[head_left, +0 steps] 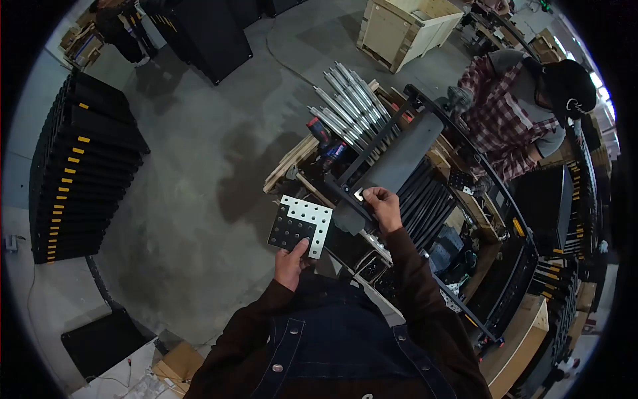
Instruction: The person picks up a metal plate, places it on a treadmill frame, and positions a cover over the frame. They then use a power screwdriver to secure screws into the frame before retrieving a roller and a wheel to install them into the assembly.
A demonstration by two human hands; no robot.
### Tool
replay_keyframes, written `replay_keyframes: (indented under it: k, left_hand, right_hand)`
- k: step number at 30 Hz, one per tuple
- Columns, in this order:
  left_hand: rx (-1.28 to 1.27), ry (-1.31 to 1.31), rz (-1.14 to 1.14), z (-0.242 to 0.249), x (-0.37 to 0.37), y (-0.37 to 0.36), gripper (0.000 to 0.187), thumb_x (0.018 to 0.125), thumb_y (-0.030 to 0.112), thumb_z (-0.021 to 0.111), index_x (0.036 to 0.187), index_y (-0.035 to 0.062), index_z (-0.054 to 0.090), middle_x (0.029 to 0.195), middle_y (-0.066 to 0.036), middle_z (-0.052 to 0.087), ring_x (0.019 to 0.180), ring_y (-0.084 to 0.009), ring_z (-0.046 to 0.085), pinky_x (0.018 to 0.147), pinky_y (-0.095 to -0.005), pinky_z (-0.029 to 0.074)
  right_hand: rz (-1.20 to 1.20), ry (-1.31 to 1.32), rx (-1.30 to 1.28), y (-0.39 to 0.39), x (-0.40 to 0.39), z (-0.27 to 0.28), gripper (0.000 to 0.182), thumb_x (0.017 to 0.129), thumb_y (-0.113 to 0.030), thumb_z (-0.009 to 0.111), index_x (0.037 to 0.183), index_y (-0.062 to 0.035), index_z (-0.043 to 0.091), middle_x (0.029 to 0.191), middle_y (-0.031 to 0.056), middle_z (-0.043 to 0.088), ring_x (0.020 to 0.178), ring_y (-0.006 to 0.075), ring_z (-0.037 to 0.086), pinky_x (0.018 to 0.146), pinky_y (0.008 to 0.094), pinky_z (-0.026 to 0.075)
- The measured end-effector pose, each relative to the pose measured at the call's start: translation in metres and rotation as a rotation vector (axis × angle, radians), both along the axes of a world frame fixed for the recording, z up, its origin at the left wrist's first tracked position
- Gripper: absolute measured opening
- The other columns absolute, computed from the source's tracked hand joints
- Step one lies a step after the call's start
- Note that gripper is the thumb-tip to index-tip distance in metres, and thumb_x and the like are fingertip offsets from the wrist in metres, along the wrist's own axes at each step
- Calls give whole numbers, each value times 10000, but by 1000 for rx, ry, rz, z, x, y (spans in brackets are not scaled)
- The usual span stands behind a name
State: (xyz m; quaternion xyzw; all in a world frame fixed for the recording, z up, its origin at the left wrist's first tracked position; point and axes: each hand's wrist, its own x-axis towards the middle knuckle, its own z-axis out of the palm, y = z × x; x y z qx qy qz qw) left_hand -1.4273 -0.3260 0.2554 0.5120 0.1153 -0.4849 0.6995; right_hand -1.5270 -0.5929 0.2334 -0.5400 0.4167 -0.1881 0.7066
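Note:
My left hand [290, 267] grips the lower edge of a flat square dotted sheet [307, 211], thumb on top. A black field with rows of dots covers much of the sheet, and a white L-shaped strip with dark dots runs along two of its sides. To the right, my right hand [383, 207] is closed, thumb and finger pinched at a small pale yellowish piece [359, 194] against the black metal frame [352, 176]. Beside this hand a dark grey roller or padded cylinder [402, 156] lies along the frame.
Silver metal tubes [349, 100] and a power drill [319, 130] lie beyond the frame, with black rods [428, 199] right of my hand. Across it, a person in a plaid shirt [508, 126] leans in. Black panels [86, 173] stack at left; a wooden crate [402, 33] stands behind.

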Motion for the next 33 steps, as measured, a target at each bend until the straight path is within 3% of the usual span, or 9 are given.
replay_keyframes:
  k: [10, 13, 16, 18, 21, 24, 28, 29, 33]
  left_hand:
    - [31, -25, -186, -15, 53, -2, 228, 955, 192, 667, 1127, 44, 686, 1025, -36, 719, 852, -144, 703, 681, -314, 588]
    - [-36, -103, -178, -25, 57, -4, 213, 946, 194, 681, 1091, 39, 697, 1011, -38, 719, 840, -146, 707, 663, -317, 591]
    - [13, -56, -213, -54, 64, 1, 203, 945, 184, 683, 1089, 42, 691, 1011, -41, 721, 814, -144, 707, 644, -313, 583]
    - [-7, 76, -86, -44, 68, -5, 190, 946, 179, 677, 1091, 55, 683, 1005, -45, 723, 766, -142, 700, 608, -297, 565]
    - [167, 187, 6, -106, 77, 13, 189, 933, 166, 677, 1088, 58, 665, 967, -52, 725, 735, -167, 696, 549, -304, 550]
    - [226, 70, -3, -150, 84, 22, 268, 912, 196, 712, 1076, 6, 619, 883, -85, 706, 659, -181, 682, 528, -315, 534]
    - [194, 14, -95, -139, 89, -18, 266, 913, 226, 723, 1047, 18, 624, 941, -84, 696, 724, -180, 683, 570, -338, 546]
    - [149, 7, -129, -147, 88, -29, 264, 913, 226, 722, 1062, 27, 631, 961, -79, 695, 749, -176, 682, 580, -337, 548]
    - [25, 118, -274, -216, 91, -57, 245, 921, 197, 736, 1119, 83, 648, 998, -56, 709, 811, -174, 690, 621, -338, 569]
  right_hand:
    - [-83, 69, -128, 14, 4, -3, 123, 905, -89, 735, 882, 0, 653, 763, -28, 619, 677, 56, 535, 626, 217, 430]
    - [-56, 175, -361, 24, 8, -7, 174, 885, -48, 732, 1014, 11, 630, 824, 1, 623, 703, 67, 548, 658, 237, 469]
    - [-152, 208, -540, 28, 14, 1, 599, 824, -31, 754, 1356, -80, 483, 1010, 96, 622, 738, 131, 598, 699, 295, 527]
    - [-164, 338, -461, 36, 18, 21, 587, 826, -43, 750, 1353, -67, 491, 1070, 106, 604, 782, 151, 602, 701, 290, 524]
    - [-129, 305, -709, 62, -6, 20, 484, 870, -31, 718, 1311, -36, 520, 1077, 89, 567, 892, 153, 595, 763, 290, 509]
    - [-93, 390, -918, 93, -39, 48, 210, 850, 34, 679, 1050, -7, 632, 1017, 129, 613, 885, 240, 620, 804, 323, 513]
    - [-180, 386, -270, 143, -99, 30, 133, 895, 0, 669, 1026, 2, 646, 866, 75, 663, 791, 144, 630, 732, 266, 500]
    - [-134, 439, -180, 152, -114, 23, 151, 898, -76, 689, 1026, -1, 668, 865, 58, 682, 772, 118, 625, 736, 273, 509]
    - [54, 649, -137, 188, -182, -23, 226, 879, -170, 704, 1033, -5, 703, 862, 57, 706, 788, 117, 646, 714, 281, 521]
